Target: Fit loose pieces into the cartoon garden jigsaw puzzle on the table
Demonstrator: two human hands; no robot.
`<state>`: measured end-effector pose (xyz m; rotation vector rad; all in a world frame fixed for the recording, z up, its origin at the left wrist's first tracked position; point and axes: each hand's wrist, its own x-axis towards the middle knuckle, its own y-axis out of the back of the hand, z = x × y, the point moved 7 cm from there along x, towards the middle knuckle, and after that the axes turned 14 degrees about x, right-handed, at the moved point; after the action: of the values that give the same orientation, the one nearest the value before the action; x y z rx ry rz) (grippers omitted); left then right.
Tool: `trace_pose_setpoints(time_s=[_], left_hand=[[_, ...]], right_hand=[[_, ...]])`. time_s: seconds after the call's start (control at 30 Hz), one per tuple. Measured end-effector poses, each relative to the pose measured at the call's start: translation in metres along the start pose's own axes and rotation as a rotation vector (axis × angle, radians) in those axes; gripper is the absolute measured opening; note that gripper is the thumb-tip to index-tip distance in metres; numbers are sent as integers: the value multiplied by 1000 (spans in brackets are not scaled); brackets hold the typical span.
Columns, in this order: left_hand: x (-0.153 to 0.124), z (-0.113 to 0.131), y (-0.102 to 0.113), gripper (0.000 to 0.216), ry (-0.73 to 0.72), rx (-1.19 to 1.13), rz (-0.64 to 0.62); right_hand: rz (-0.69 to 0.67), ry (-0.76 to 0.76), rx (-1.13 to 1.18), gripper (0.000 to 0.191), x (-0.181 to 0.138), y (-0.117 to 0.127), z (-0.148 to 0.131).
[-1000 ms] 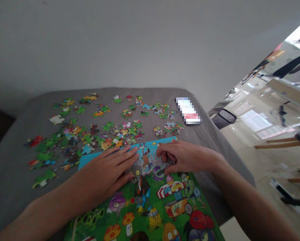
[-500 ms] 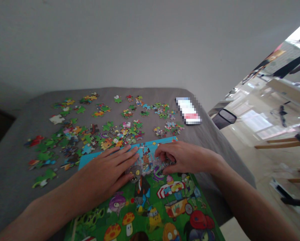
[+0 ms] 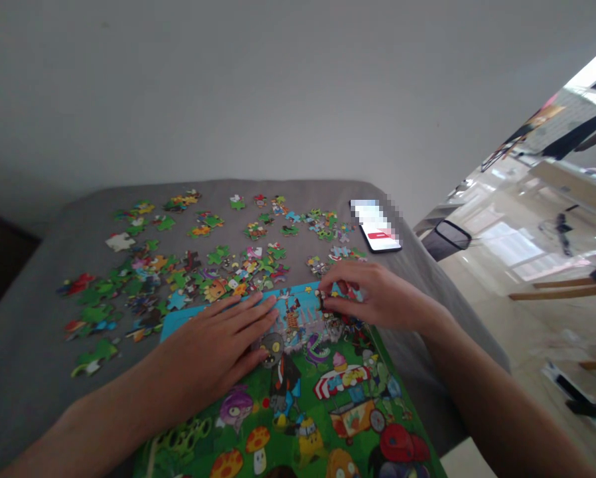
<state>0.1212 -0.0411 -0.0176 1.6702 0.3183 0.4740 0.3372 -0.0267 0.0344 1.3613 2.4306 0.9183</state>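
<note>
A colourful cartoon jigsaw puzzle (image 3: 298, 398), mostly assembled, lies on the grey table (image 3: 29, 358) in front of me. My left hand (image 3: 218, 345) rests flat on its upper left part, fingers stretched out and together. My right hand (image 3: 372, 295) hovers at the puzzle's top right corner, fingers pinched on a small puzzle piece (image 3: 335, 292) with red on it. Several loose puzzle pieces (image 3: 178, 265) lie scattered on the table beyond the puzzle.
A phone (image 3: 377, 229) lies near the table's far right corner. A plain white wall stands behind the table. To the right, past the table edge, is a glossy floor with a dark bin (image 3: 447, 236) and wooden chair legs (image 3: 551, 289).
My right hand lifted from the puzzle's surface and moved up and right toward the top corner, now pinching a piece. My left hand stayed put. The view shifted slightly down.
</note>
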Motion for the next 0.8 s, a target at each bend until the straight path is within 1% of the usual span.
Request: trace_pose_setpoints(time_s=[0.07, 0.13, 0.17, 0.2, 0.23, 0.27, 0.33, 0.43, 0.53, 0.63, 0.7, 0.8], left_hand=[[0, 0, 1, 48, -5, 0, 2], [0, 1, 1, 48, -14, 4, 11], [0, 1, 1, 47, -17, 8, 19], [0, 0, 1, 47, -17, 11, 32], [-1, 0, 2, 47, -16, 11, 49], [-1, 0, 2, 47, -15, 9, 64], [-1, 0, 2, 49, -19, 9, 86], [-1, 0, 4, 49, -28, 23, 99], [0, 0, 5, 48, -33, 41, 90], [1, 1, 3, 48, -35, 50, 62], [1, 1, 2, 47, -25, 29, 50], [1, -1, 0, 47, 0, -10, 40]], right_hand=[[274, 66, -2, 12, -2, 22, 2], [535, 69, -9, 15, -8, 45, 10], [631, 50, -18, 16, -11, 54, 16], [693, 21, -33, 17, -13, 61, 23], [722, -8, -54, 18, -14, 66, 30], [722, -34, -81, 20, -14, 69, 38], [671, -64, -132, 22, -12, 70, 51], [567, -57, -164, 23, -6, 61, 63], [463, -20, -166, 21, 2, 44, 65], [361, -6, -194, 29, 9, 24, 61], [308, -47, -257, 36, 11, 15, 61], [240, -122, -324, 39, 12, 8, 64]])
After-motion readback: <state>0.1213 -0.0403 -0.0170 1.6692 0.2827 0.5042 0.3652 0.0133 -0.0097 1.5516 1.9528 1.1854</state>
